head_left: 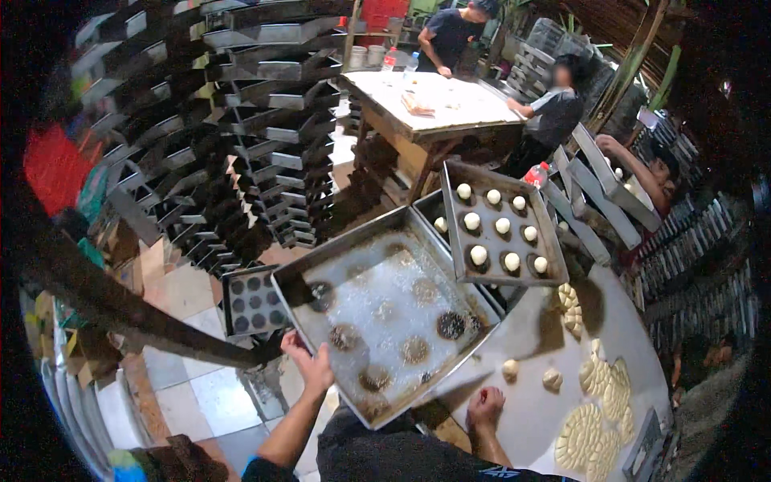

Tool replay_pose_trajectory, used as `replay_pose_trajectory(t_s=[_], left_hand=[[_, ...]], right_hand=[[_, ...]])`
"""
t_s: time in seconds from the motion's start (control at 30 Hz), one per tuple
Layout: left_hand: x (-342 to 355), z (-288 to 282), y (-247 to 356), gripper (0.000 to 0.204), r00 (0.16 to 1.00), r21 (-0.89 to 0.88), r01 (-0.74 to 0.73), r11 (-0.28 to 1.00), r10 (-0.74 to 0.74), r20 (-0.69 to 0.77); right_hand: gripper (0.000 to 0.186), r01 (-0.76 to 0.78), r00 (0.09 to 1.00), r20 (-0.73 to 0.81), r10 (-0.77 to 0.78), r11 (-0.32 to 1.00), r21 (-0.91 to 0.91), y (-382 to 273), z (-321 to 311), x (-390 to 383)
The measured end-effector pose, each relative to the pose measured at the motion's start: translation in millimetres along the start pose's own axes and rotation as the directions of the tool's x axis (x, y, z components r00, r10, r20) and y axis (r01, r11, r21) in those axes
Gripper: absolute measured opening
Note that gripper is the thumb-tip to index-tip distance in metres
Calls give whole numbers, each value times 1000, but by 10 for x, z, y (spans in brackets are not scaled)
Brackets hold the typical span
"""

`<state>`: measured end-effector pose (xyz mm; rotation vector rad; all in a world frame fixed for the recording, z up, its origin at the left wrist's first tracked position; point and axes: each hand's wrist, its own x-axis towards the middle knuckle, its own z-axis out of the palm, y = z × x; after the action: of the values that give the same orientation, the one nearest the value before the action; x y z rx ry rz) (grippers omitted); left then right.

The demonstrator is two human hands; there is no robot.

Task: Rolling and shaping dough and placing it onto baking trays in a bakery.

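A large square metal baking tray (pixel 385 289), with dark round marks and pale dust on its bottom, lies tilted in front of me. My left hand (pixel 312 365) is at its left wall, fingers apart; it seems to touch the outside. My right hand (pixel 486 408) is curled closed over the pale worktable (pixel 522 426), and what it may hold is hidden. Beyond it sit two small dough balls, one dough ball (pixel 510 369) nearer and another dough ball (pixel 552 380) farther right. Scored dough pieces (pixel 589 438) lie at the right.
A smaller tray (pixel 502 241) with rows of dough balls rests beyond the big tray, partly over another tray. Tall stacks of trays (pixel 281 120) stand at left. A floor tray (pixel 253 301) lies below. Two people work at a far table (pixel 434 100); another person's arm (pixel 634 165) reaches over trays.
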<state>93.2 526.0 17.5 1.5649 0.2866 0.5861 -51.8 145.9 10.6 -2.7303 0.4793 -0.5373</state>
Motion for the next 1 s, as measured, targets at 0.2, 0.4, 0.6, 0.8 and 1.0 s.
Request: replay_pose_trajectory(t_s=[0.2,0.4,0.6,0.8,1.0], left_hand=[[29,-43,-68,63,1000,120,16,993,-14,-12],[-385,-227,-103,34,1000,-105,-16,994,15,-14],[-1256,-971,-1132,49,930,552,56,832,-244,273],[-1394,-2858,-3383,51,725,853,-219,473,-506,467],[-861,-2225,-3246,36,193,865,-389,316,-891,411]], right_hand=[[41,-41,998,50,40,999,11,-165,-99,324],[49,-82,997,18,81,996,26,-9,23,163],[42,-113,994,20,112,989,99,-255,-268,-139],[24,-189,982,-12,190,981,48,-495,-19,-293],[15,-338,935,-203,289,900,-275,-19,160,-479]])
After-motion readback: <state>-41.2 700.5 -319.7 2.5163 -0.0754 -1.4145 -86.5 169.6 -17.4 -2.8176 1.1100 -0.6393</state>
